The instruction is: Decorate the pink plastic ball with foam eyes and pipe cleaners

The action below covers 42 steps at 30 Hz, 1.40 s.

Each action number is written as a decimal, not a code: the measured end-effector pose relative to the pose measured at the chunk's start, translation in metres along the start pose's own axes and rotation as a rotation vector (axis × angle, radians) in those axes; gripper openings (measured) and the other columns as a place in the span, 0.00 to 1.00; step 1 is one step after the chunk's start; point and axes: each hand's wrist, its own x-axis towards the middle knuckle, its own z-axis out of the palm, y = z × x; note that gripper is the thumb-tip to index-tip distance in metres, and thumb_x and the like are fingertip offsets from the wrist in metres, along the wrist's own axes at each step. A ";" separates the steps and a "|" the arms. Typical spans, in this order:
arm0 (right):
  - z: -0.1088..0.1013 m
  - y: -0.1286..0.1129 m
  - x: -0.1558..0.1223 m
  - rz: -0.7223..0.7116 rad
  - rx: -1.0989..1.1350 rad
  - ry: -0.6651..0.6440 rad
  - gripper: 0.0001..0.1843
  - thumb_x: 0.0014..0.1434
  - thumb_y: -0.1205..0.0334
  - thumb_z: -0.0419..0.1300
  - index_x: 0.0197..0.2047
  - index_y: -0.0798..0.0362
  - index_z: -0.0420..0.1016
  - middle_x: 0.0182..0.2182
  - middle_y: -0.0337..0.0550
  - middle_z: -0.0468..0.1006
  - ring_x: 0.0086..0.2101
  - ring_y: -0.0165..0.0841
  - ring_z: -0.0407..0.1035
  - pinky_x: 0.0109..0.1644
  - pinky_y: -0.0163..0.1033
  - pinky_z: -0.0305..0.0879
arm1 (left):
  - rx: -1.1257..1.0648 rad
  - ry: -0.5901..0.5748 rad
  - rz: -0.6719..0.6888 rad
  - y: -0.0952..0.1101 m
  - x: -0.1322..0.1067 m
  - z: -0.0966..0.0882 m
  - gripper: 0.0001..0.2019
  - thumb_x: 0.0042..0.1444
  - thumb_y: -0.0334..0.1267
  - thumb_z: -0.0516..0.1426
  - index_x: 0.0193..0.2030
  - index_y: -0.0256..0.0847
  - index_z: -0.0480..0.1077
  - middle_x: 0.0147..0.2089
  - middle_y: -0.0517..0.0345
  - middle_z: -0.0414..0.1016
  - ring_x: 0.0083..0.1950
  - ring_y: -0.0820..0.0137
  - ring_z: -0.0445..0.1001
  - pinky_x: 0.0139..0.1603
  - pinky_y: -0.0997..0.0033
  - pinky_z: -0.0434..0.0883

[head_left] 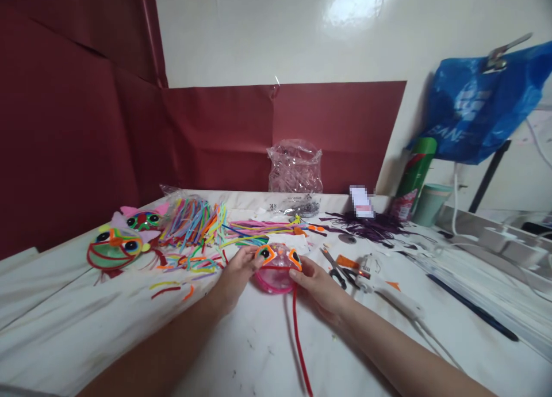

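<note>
Between my two hands is a round, clear and pink plastic craft face (276,279) with orange-rimmed eyes. My left hand (239,270) grips its left edge beside one eye. On the other side my right hand (317,285) pinches the right edge, thumb in front. A red pipe cleaner (298,339) runs along the face's middle and hangs down from its right side toward me. Close to my right hand lie black-handled scissors (336,267) and a white glue gun (388,293).
Two finished-looking colourful craft faces (114,250) sit at the left. Bundled pipe cleaners (194,221) lie behind my left hand, with loose bits nearer. Dark purple strips (366,227) are heaped at the back right. A green can (416,170), a cup (432,204) and a power strip (509,244) line the right.
</note>
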 end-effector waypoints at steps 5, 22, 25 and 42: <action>0.004 -0.002 -0.003 -0.007 -0.021 0.011 0.25 0.46 0.52 0.72 0.46 0.51 0.75 0.45 0.47 0.80 0.45 0.41 0.73 0.56 0.49 0.62 | -0.002 -0.051 0.072 0.000 0.001 0.000 0.21 0.42 0.40 0.68 0.44 0.39 0.69 0.48 0.49 0.76 0.52 0.60 0.72 0.51 0.64 0.67; 0.006 -0.006 -0.004 0.007 -0.073 0.041 0.27 0.44 0.49 0.72 0.46 0.52 0.75 0.46 0.48 0.79 0.45 0.42 0.73 0.55 0.48 0.63 | -0.019 -0.025 0.039 -0.008 0.003 -0.002 0.21 0.50 0.52 0.61 0.45 0.39 0.70 0.47 0.49 0.76 0.50 0.61 0.72 0.51 0.62 0.67; 0.005 -0.005 -0.004 0.010 -0.073 0.040 0.27 0.45 0.49 0.71 0.46 0.52 0.75 0.46 0.48 0.79 0.45 0.41 0.73 0.54 0.47 0.64 | -0.021 -0.031 -0.009 -0.006 0.004 -0.004 0.20 0.52 0.51 0.60 0.44 0.39 0.70 0.44 0.51 0.77 0.45 0.62 0.74 0.48 0.63 0.68; 0.005 -0.003 -0.001 -0.058 -0.151 0.047 0.28 0.45 0.49 0.71 0.48 0.52 0.74 0.44 0.47 0.80 0.44 0.42 0.73 0.53 0.49 0.65 | -0.001 -0.094 0.053 -0.006 0.007 -0.006 0.34 0.33 0.33 0.71 0.50 0.44 0.66 0.53 0.49 0.74 0.53 0.57 0.72 0.49 0.64 0.69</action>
